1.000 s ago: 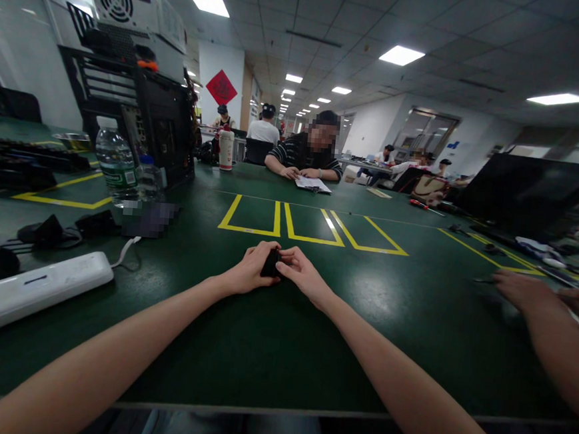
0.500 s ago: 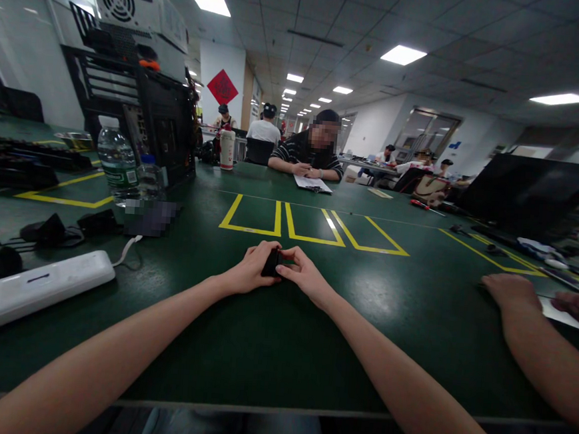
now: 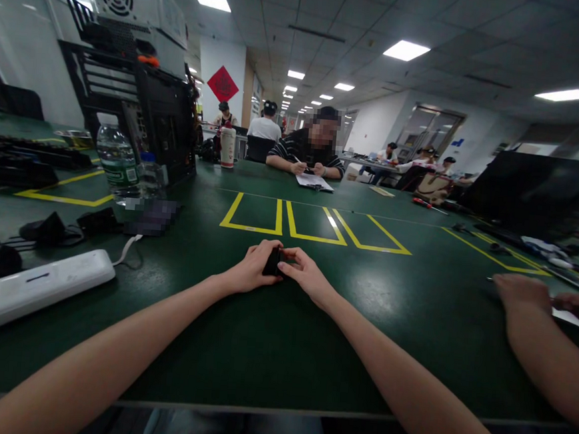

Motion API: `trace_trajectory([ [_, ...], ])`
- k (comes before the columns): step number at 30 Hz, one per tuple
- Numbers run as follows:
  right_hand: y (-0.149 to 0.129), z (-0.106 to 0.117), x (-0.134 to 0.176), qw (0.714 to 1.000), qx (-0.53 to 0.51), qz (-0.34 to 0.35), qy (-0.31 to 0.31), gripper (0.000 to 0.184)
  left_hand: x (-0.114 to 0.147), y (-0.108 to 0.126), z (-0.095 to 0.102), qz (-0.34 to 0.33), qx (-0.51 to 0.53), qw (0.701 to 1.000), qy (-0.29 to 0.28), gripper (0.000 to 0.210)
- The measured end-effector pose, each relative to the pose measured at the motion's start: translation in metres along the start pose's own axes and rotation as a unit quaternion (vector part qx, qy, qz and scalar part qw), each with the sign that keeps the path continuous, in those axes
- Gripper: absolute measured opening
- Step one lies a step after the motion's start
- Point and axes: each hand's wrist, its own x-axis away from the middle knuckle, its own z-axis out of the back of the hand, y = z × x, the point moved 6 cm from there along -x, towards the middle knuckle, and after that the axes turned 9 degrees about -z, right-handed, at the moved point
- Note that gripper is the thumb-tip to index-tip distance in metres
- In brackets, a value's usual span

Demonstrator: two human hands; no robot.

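Between my hands, low over the green table (image 3: 279,350), is a small black box-like object (image 3: 272,262). My left hand (image 3: 257,266) is closed around it from the left, thumb in front and fingers over the far side. From the right, my right hand (image 3: 304,275) grips its edge with bent fingers and thumb. Much of the object is covered by my fingers, so its exact kind is hidden. Just beyond my hands lie yellow tape outlines (image 3: 251,228) on the tabletop.
A white power strip (image 3: 38,291), a plastic bottle (image 3: 116,156) and a computer case (image 3: 161,123) stand left. Another person's arm (image 3: 527,316) rests at right, near a dark monitor (image 3: 542,197). Across the table, a person (image 3: 307,151) sits with a clipboard (image 3: 315,181).
My hands stay around the black object, with only a slight shift of the right fingers. The person opposite has raised their hands from the clipboard; the neighbour's arm at right has moved slightly right.
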Motion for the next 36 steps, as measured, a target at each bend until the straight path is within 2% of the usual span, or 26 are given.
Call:
trace_trajectory([
  [5,0.0008,-0.001,0.0004,0.999,-0.034,0.017,-0.033,0.033,0.0002,-0.0006,-0.0003,0.005,-0.002,1.0,0.002,0.059],
  [12,-0.004,-0.0002,0.0023,0.999,-0.014,0.039,-0.006,0.021,-0.0004,-0.0005,-0.0014,0.005,-0.003,1.0,0.004,0.06],
  [20,0.0046,0.0032,-0.003,1.0,0.005,0.018,0.007,0.031,-0.0008,0.002,-0.0007,0.005,-0.004,1.0,-0.001,0.058],
  [26,0.0021,0.0009,-0.0006,0.999,-0.014,0.031,-0.029,0.034,-0.0012,0.0015,-0.0014,0.003,-0.007,1.0,0.003,0.057],
  [31,-0.0013,0.0006,0.0017,0.999,-0.011,0.038,-0.006,0.024,-0.001,0.0002,-0.0015,0.004,-0.004,1.0,0.006,0.059],
  [36,0.0025,0.0024,-0.0025,0.999,0.001,0.035,0.003,0.028,-0.0009,0.0,-0.0019,0.003,-0.003,1.0,0.003,0.058],
])
